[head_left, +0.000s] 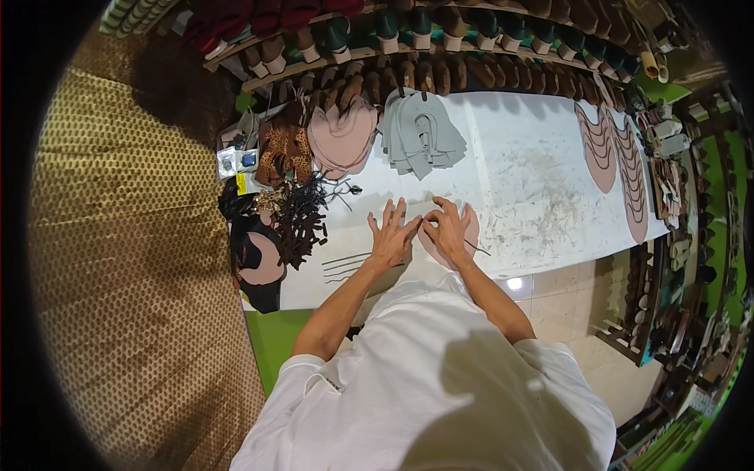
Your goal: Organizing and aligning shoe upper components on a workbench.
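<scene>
My left hand (pixel 390 239) rests low over the white-covered table, its fingers spread and its thumb side close to my right hand. The fingertips of my right hand (pixel 448 233) are bent together in a pinch; what lies between them is too small to make out. Beneath my right hand is a pink, rounded, flat cut piece (pixel 472 227), partly covered by it. A thin dark strip (pixel 478 249) sticks out from under that hand across the piece's edge. Several similar dark strips (pixel 342 269) lie in rows beside my left forearm.
Ahead lie a stack of grey cut pieces (pixel 422 137) and a pile of pink ones (pixel 342 137). Dark brown bits (pixel 298 228) are heaped at the left. Pink pieces with dark curved strips (pixel 601 153) lie far right. Racks of shoe forms (pixel 440 74) line the back.
</scene>
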A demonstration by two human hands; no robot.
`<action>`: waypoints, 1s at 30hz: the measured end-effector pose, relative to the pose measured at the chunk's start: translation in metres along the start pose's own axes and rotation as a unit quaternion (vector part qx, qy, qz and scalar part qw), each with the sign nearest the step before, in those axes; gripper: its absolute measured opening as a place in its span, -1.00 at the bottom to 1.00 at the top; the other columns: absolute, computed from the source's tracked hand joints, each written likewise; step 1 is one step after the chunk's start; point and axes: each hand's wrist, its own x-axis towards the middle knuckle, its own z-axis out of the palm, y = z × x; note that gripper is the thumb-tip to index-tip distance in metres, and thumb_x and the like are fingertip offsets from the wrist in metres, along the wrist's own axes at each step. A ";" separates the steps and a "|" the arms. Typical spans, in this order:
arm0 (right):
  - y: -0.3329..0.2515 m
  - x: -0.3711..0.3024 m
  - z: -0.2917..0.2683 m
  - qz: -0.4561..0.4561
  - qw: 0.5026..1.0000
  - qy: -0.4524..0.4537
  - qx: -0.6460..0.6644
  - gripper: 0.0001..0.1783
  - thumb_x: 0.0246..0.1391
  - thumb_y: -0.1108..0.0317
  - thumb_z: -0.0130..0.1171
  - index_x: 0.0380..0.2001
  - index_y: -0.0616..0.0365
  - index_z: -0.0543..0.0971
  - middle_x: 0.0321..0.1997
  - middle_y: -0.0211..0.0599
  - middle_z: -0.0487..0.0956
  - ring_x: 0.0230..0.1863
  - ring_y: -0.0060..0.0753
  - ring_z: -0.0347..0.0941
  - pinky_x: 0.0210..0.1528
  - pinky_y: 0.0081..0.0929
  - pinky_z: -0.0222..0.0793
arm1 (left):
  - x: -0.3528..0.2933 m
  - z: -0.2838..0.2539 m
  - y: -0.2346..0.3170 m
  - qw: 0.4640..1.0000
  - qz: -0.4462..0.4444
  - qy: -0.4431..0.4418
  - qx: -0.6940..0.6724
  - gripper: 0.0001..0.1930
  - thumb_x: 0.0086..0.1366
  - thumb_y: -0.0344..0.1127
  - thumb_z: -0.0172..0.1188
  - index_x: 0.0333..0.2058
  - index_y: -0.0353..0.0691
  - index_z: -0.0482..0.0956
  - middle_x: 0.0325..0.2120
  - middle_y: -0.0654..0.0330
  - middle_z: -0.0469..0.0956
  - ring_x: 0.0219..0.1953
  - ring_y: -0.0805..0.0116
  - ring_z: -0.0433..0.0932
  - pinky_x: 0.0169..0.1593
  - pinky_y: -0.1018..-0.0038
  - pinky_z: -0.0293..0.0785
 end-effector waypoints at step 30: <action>0.015 -0.017 -0.025 0.012 1.000 0.016 -0.016 -0.85 -0.05 0.26 0.40 -0.46 0.08 0.76 0.30 -0.22 0.50 0.45 0.02 0.22 0.52 0.30 -0.16 | -0.002 0.020 -0.003 0.998 -0.019 -0.049 0.029 -0.41 0.41 -0.06 0.10 0.42 0.35 0.35 0.60 0.05 -0.18 0.58 -0.19 -0.20 0.29 -0.66 -0.22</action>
